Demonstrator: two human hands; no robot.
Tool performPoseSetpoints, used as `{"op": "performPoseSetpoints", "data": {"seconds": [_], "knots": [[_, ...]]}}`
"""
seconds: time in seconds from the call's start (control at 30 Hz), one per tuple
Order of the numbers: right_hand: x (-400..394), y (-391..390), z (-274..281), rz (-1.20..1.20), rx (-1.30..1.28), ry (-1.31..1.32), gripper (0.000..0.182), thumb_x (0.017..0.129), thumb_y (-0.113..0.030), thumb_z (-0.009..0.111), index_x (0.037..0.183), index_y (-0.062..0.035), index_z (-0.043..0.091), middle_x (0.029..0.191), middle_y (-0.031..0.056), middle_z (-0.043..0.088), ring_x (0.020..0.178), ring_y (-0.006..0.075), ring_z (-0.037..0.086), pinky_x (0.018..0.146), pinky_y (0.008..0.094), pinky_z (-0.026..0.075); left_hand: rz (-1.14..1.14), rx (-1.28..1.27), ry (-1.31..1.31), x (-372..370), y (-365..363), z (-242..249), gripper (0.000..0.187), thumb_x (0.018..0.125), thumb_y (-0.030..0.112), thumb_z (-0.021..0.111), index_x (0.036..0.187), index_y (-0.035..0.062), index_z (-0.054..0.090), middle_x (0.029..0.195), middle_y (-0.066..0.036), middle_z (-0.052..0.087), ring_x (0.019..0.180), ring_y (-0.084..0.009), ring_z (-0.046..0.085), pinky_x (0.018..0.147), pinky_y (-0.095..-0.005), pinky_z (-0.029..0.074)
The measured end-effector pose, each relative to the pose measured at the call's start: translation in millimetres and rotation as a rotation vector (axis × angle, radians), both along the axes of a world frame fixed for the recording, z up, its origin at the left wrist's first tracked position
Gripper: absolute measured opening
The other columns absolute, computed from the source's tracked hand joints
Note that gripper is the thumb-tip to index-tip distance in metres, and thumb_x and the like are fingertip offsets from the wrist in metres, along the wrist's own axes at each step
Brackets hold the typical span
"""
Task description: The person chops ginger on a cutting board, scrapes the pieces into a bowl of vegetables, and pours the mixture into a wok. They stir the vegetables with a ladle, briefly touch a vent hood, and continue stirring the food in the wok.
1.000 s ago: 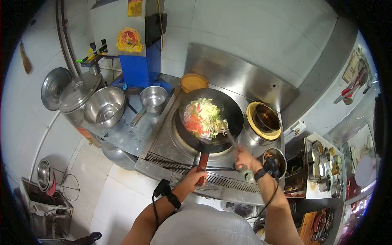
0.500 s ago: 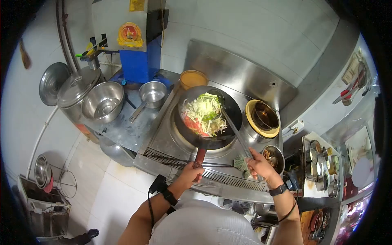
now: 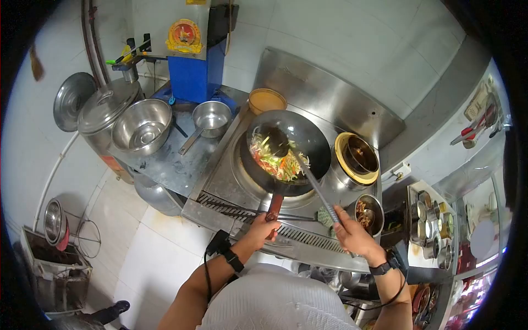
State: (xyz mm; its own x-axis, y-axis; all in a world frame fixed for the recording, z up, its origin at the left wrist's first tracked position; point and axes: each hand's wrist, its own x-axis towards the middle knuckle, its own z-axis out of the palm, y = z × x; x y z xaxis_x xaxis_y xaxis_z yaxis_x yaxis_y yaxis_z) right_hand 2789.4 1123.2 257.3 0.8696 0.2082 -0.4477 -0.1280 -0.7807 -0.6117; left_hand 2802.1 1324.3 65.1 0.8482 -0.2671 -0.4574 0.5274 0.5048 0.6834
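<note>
My left hand (image 3: 260, 231) is wrapped round the red-brown handle of a dark wok (image 3: 316, 129) on the stove. In the wok lie shredded vegetables (image 3: 275, 164), pale green and white with red and orange bits. My right hand (image 3: 352, 232) grips the long metal handle of a cooking ladle (image 3: 273, 142), whose dark bowl is over the food inside the wok. Below the right hand's side, a green-grey scrubbing pad or cloth (image 3: 324, 216) rests on the stove edge. A metal pot of chopped brown food (image 3: 365, 219) stands just right of that hand.
Behind the wok sits an orange-brown bowl (image 3: 267, 100). At right are a yellow-rimmed pot (image 3: 345, 168) and a rack of seasoning containers (image 3: 426, 220). On the left counter stand a saucepan (image 3: 212, 116), a large steel bowl (image 3: 142, 124) and a lidded pot (image 3: 104, 102).
The ladle's bowl has turned from scooping side to dark back over the food. The vegetables lie lower and more mixed in the wok. Both hands keep their holds; the view has shifted slightly.
</note>
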Motion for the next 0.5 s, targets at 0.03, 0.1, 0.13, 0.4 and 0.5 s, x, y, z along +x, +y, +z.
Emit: {"op": "performPoseSetpoints", "data": {"seconds": [0.03,0.1,0.13,0.4,0.5], "knots": [[3.6,3.2,-8.3,0.067,-0.074,0.021,0.048,0.086,-0.018,0.037,0.128,-0.0018,0.02,0.065,0.0174,0.054,0.048,0.0239,0.052,0.049,0.0341,0.043,0.004,0.001,-0.009,0.3,-0.4,-0.7,0.019,0.068,0.004,0.056,0.081,0.0054,0.043,0.063,-0.002,0.045,0.048,-0.0101,0.045,0.036,-0.0248,0.037],[15.2,0.2,-45.2,0.129,-0.144,0.045,0.049,0.085,-0.016,0.037,0.129,-0.0024,0.02,0.066,0.0201,0.055,0.051,0.0282,0.054,0.051,0.0363,0.044,0.002,0.005,-0.016,0.9,0.6,-3.4,0.019,0.068,0.004,0.056,0.081,0.0055,0.043,0.063,-0.003,0.045,0.048,-0.0102,0.045,0.036,-0.0249,0.037],[22.7,-7.0,-81.6,0.224,-0.27,-0.207,0.049,0.084,-0.015,0.038,0.129,-0.0037,0.021,0.062,0.0207,0.054,0.051,0.0304,0.054,0.051,0.0376,0.043,-0.003,0.004,-0.015,1.6,0.3,-5.1,0.019,0.068,0.004,0.057,0.08,0.0055,0.043,0.063,-0.003,0.045,0.048,-0.0104,0.045,0.036,-0.025,0.037],[50.3,-46.1,-62.4,0.225,-0.497,-0.46,0.047,0.081,-0.014,0.04,0.126,-0.0066,0.027,0.071,0.0263,0.055,0.066,0.0412,0.054,0.06,0.046,0.043,-0.022,0.011,0.004,2.9,0.9,-5.0,0.021,0.068,0.004,0.055,0.083,0.0058,0.041,0.066,-0.004,0.047,0.049,-0.0105,0.046,0.036,-0.0254,0.037],[79.8,-61.2,-56.0,0.144,-0.511,-0.548,0.046,0.081,-0.014,0.044,0.124,-0.0069,0.031,0.075,0.0274,0.055,0.07,0.0414,0.054,0.063,0.0455,0.043,-0.016,-0.005,0.002,1.1,1.1,2.4,0.018,0.069,0.004,0.055,0.081,0.0058,0.042,0.065,-0.003,0.047,0.049,-0.0104,0.046,0.036,-0.0255,0.037]]}}
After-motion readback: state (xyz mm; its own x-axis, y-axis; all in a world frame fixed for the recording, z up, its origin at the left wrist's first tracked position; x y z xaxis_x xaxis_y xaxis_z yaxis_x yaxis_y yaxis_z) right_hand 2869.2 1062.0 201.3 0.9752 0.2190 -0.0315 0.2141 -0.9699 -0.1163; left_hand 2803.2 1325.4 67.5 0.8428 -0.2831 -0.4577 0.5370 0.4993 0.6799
